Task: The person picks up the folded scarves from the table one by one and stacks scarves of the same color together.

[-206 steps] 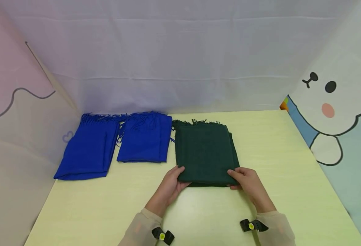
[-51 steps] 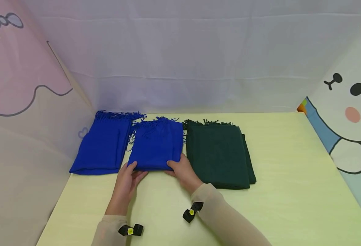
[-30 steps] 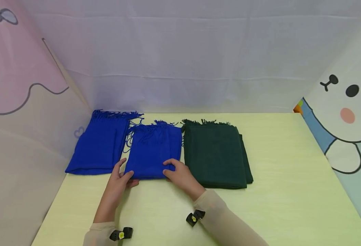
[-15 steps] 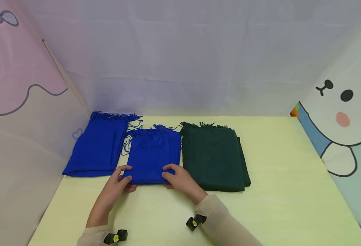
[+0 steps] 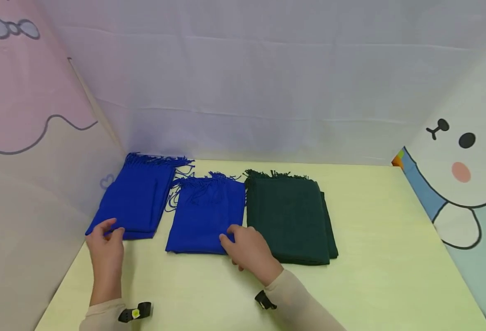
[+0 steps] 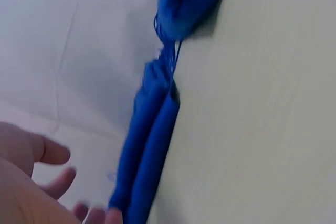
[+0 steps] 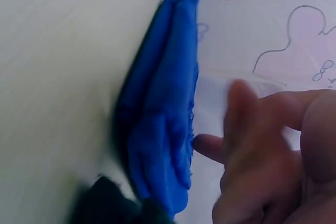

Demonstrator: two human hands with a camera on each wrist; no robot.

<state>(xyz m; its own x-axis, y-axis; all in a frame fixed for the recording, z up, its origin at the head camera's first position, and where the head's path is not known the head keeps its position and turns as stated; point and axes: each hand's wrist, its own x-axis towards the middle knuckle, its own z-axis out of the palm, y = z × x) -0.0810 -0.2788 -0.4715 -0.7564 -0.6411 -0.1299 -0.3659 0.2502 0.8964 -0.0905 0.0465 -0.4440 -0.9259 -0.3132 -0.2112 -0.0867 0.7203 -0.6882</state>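
Note:
Three folded scarves with fringed far ends lie in a row: a blue scarf (image 5: 129,202) at the left, a smaller blue scarf (image 5: 206,216) in the middle and a dark green scarf (image 5: 288,220) at the right. My left hand (image 5: 106,250) hovers at the front edge of the left blue scarf, thumb and fingers apart and holding nothing. Over the front right corner of the middle scarf is my right hand (image 5: 249,253), fingers loosely bent. In the right wrist view its fingers (image 7: 210,148) come up beside the blue cloth without gripping it.
The scarves lie on a pale yellow table (image 5: 375,257). A white cloth backdrop (image 5: 243,92) rises behind it, with printed cartoon side panels at the left and right. Each sleeve wears a black wrist strap (image 5: 135,312).
Both hands went from the green scarf to the middle blue one, which slid toward the front edge. Now the left hand has let go and moved left; the right has loosened its grip.

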